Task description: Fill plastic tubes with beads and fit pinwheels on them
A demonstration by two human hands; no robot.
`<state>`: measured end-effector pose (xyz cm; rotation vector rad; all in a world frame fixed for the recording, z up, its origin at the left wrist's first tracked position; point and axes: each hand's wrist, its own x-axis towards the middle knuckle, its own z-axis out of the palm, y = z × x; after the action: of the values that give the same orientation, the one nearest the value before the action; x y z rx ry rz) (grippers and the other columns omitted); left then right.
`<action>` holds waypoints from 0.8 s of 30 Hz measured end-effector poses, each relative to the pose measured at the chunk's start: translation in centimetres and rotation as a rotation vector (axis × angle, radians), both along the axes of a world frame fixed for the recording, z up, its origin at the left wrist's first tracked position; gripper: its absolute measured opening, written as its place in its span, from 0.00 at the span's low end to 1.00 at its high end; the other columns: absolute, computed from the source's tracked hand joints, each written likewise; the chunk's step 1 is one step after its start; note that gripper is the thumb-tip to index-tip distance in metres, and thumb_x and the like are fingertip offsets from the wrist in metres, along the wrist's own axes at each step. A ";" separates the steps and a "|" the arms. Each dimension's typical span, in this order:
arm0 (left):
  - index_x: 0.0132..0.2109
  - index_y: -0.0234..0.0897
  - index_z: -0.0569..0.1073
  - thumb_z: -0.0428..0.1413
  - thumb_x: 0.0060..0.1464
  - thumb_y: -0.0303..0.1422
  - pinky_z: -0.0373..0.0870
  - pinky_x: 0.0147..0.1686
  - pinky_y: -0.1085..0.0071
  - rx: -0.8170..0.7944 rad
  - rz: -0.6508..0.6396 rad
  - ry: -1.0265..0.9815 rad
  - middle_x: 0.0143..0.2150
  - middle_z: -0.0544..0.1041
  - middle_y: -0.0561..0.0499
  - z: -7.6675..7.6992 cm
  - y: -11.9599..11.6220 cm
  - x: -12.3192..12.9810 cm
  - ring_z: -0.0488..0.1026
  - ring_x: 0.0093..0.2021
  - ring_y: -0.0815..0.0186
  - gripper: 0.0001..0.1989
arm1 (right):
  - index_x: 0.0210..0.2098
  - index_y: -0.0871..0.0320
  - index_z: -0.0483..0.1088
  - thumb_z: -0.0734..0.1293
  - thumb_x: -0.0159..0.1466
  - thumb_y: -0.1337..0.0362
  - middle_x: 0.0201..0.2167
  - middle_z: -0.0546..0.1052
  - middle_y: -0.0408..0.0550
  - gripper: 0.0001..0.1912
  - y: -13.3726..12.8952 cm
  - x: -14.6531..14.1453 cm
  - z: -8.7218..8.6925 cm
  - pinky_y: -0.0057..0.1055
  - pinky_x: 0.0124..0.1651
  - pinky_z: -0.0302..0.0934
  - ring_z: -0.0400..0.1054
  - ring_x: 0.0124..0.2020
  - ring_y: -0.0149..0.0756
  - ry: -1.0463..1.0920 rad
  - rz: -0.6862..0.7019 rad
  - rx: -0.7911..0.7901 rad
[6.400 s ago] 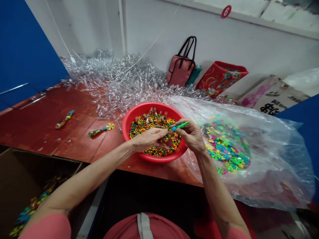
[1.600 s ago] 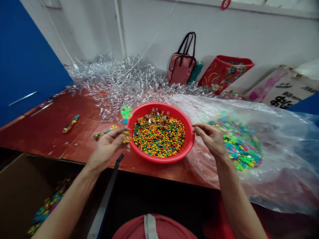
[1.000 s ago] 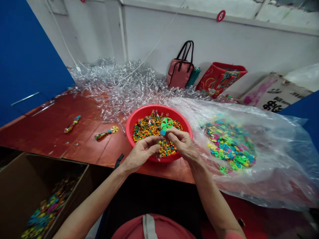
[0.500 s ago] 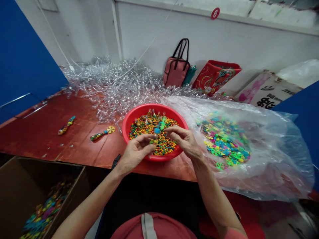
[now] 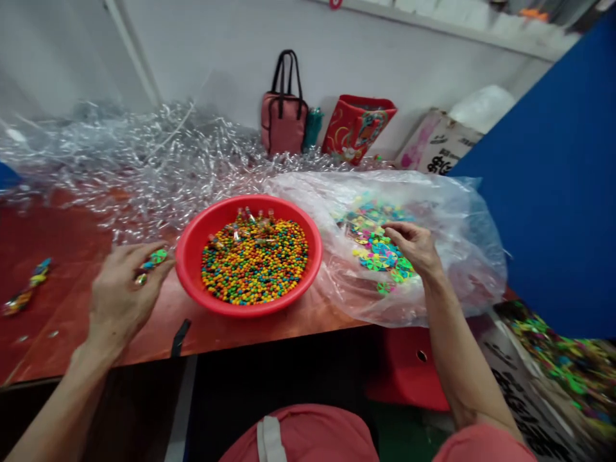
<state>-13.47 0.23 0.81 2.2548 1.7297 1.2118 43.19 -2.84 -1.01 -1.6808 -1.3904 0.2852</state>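
Note:
My left hand (image 5: 122, 292) is closed around a small candy-filled tube with a green and blue top (image 5: 156, 258), left of the red basin (image 5: 187, 282). Multicoloured candy balls (image 5: 255, 266) fill the basin, and several clear tubes (image 5: 262, 224) lie among them near its back. Over on the right, my right hand (image 5: 414, 244) is at the pile of colourful plastic wheel pieces (image 5: 380, 253) on a clear plastic sheet. Its fingers are pinched together; whatever they hold, if anything, is too small to make out.
Clear empty tubes (image 5: 178, 154) are heaped along the back left. Against the wall stand a pink bag (image 5: 283, 125) and a red bag (image 5: 359, 128). A filled tube (image 5: 29, 285) lies far left. A blue panel (image 5: 553, 192) rises at right.
The view has shifted right. My hands have parted: the left moved from the basin to its left side with the tube, the right moved over to the wheel pile.

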 end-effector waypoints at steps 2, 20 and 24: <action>0.52 0.41 0.79 0.57 0.64 0.44 0.74 0.51 0.55 -0.086 -0.235 0.045 0.51 0.79 0.46 0.0 2.0 3.5 0.78 0.46 0.55 0.16 | 0.39 0.59 0.83 0.70 0.61 0.52 0.34 0.82 0.53 0.18 -0.3 2.5 0.0 0.36 0.37 0.66 0.73 0.32 0.41 -0.114 -0.015 -0.006; 0.43 0.37 0.83 0.60 0.59 0.33 0.69 0.45 0.64 -0.388 -0.502 0.374 0.43 0.82 0.43 -3.5 10.9 12.9 0.77 0.43 0.55 0.09 | 0.37 0.57 0.79 0.69 0.63 0.52 0.28 0.80 0.48 0.15 2.2 1.5 -4.5 0.32 0.31 0.57 0.70 0.27 0.37 -0.300 0.186 -0.344; 0.48 0.37 0.83 0.61 0.60 0.38 0.70 0.44 0.64 -0.424 -0.502 0.109 0.44 0.83 0.45 -2.1 9.4 12.7 0.75 0.41 0.58 0.13 | 0.41 0.56 0.76 0.76 0.58 0.45 0.33 0.81 0.48 0.23 1.6 -0.9 -3.7 0.32 0.34 0.67 0.74 0.33 0.37 0.287 0.121 -0.083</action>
<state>-0.76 9.63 -1.28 2.3031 1.1813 0.5700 42.31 -1.26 -4.69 -1.5538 -1.2790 0.6353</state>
